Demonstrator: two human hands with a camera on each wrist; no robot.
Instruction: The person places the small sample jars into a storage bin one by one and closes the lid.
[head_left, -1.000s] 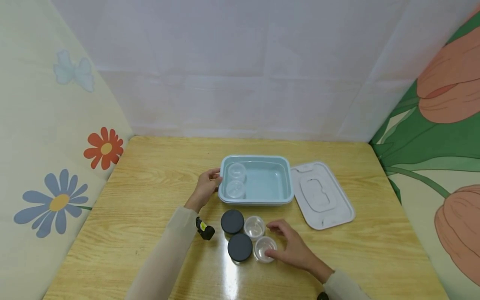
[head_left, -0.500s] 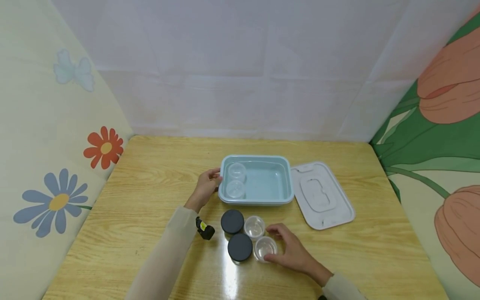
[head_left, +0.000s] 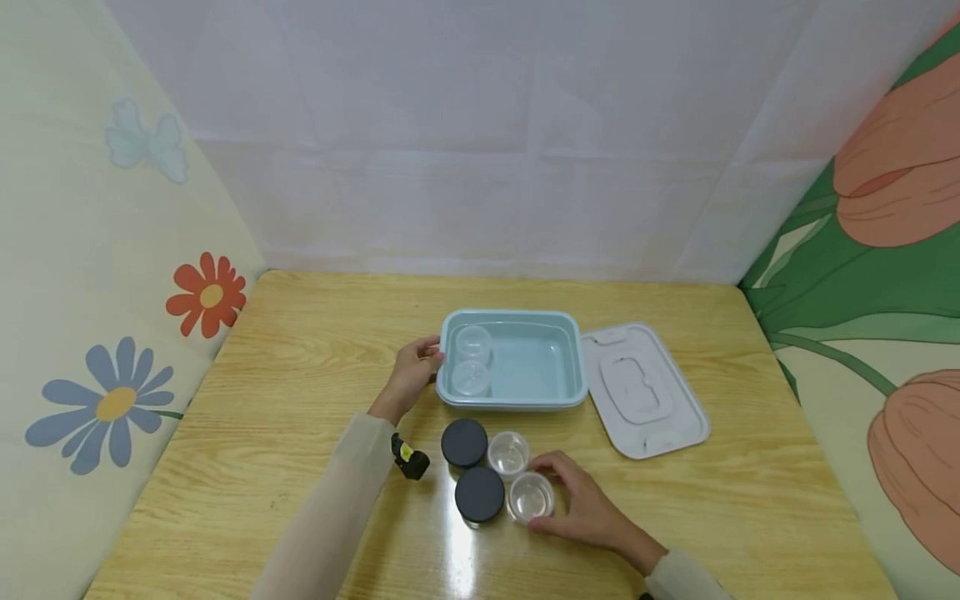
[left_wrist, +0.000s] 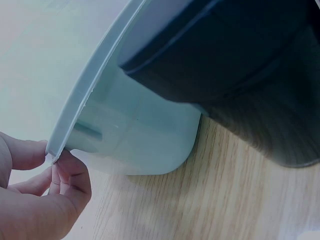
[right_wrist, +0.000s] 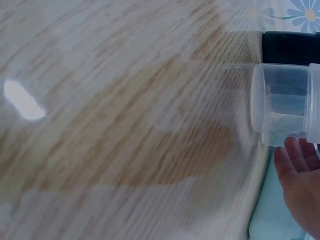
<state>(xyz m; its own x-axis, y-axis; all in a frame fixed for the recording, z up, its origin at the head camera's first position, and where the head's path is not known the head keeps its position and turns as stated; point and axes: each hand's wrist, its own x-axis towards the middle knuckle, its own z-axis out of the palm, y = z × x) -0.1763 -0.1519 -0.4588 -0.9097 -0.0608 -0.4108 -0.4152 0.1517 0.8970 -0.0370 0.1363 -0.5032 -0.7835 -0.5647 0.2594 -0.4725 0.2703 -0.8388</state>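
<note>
My left hand pinches the left rim of a light blue plastic tub; in the left wrist view thumb and fingers meet at the rim. Two clear plastic jars stand in the tub's left end. In front of it, two black-lidded jars and two clear jars stand close together. My right hand is curled round the nearer right clear jar, thumb at the near side and fingers at the far side. In the right wrist view its fingers lie right against the jar's side.
A white lid lies on the table to the tub's right, against its side. The wooden table is bounded by a white cloth behind and flowered panels at both sides. A dark object fills the left wrist view's upper right.
My right hand's fingers have drawn in toward the nearer right clear jar, and its thumb has moved down to the jar's near edge. My left hand and the tub have stayed put.
</note>
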